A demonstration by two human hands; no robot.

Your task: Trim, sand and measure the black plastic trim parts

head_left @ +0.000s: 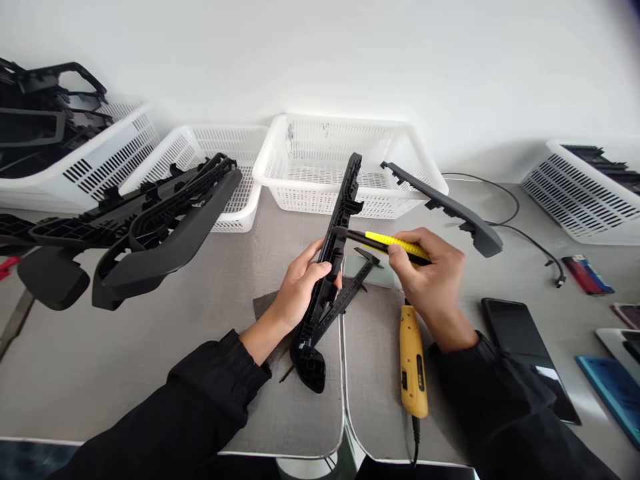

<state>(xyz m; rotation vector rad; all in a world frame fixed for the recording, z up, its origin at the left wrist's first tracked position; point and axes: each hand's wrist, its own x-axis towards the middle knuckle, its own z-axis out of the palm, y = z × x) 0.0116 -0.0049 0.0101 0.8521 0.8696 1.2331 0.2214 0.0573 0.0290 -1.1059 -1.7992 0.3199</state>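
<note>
My left hand point(301, 283) is closed around a long black plastic trim part point(336, 233), held slanting up with its ribbed, clipped side showing. In my right hand point(430, 270) is a yellow and black utility knife point(397, 244), its tip end at the ribbed side of the part; whether the blade cuts into it I cannot tell. Beneath the part, a dark caliper point(350, 288) lies on the table, partly hidden. A yellow corded power tool point(413, 360) rests below my right hand.
Several similar black parts point(175, 247) lie at the left, over a white basket point(240, 221). Another white basket point(330, 200) stands ahead, with one trim part point(450, 203) leaning on its right rim. Filled baskets stand far left and right. A phone point(525, 353) and cable point(535, 245) lie right.
</note>
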